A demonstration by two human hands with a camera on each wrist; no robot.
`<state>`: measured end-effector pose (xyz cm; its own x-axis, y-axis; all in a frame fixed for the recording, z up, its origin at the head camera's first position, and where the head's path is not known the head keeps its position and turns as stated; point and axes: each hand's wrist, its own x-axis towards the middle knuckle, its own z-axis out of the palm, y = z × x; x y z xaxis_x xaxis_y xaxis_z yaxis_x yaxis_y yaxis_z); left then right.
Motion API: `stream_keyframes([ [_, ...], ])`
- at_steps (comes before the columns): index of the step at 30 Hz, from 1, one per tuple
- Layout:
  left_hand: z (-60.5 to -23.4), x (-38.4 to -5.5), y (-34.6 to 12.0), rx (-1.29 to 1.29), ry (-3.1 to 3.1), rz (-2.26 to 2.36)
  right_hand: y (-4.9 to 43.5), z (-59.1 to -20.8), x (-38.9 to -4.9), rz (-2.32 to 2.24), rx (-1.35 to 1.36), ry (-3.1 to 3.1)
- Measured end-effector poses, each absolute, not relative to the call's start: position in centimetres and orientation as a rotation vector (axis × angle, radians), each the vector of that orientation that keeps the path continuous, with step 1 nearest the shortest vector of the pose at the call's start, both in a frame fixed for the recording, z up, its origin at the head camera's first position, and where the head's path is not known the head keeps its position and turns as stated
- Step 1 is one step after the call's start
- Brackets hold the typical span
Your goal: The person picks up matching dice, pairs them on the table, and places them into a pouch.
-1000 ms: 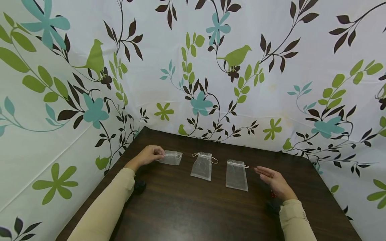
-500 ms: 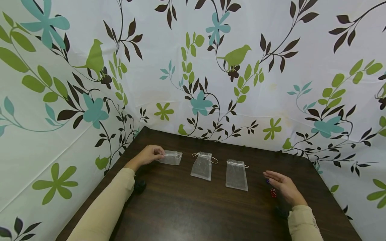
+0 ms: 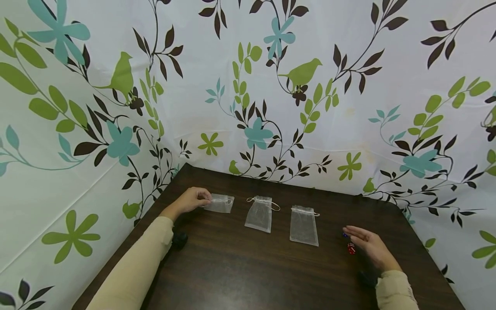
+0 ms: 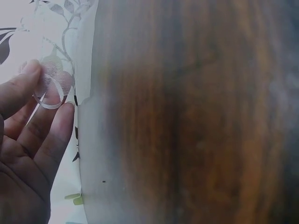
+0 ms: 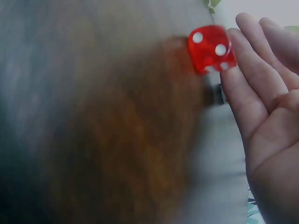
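At the left of the table, my left hand [image 3: 191,199] pinches the end of a sheer white drawstring pouch [image 3: 222,203] between thumb and fingers. The pouch's cord loop [image 4: 55,103] shows at the fingertips in the left wrist view. Two more sheer pouches lie flat, one in the middle [image 3: 259,214] and one further right [image 3: 304,226]. My right hand [image 3: 373,247] is held with straight fingers beside a red die [image 3: 351,249] with white pips. A small blue die [image 3: 345,235] is partly hidden by the fingertips. Whether the fingers touch either die, I cannot tell.
Everything lies on a dark brown wooden table [image 3: 248,267]. A patterned white cloth [image 3: 217,107] with birds and leaves hangs along its back and left side. Dark objects sit under the left wrist [image 3: 179,240] and the right wrist [image 3: 368,277].
My right hand has drawn back to the right, away from the rightmost pouch, and the red and blue dice have come into sight. My left hand stays on its pouch.
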<state>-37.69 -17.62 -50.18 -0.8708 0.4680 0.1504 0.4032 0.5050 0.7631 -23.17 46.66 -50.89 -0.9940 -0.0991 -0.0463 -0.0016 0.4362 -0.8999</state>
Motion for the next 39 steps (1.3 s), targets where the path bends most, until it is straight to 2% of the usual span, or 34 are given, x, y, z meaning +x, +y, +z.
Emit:
stream_keyframes([
  [22,-50.5,-37.5,-18.1,0.739,2.666,1.313,47.2,-51.7,-22.4,-1.625,-0.086,2.545],
  [32,-50.6,-37.5,-18.2,0.719,2.700,1.286,47.8,-51.9,-22.2,-1.704,-0.435,2.375],
  [39,-50.7,-37.5,-18.2,0.741,2.692,1.294,47.9,-51.6,-22.2,-1.599,-0.437,2.405],
])
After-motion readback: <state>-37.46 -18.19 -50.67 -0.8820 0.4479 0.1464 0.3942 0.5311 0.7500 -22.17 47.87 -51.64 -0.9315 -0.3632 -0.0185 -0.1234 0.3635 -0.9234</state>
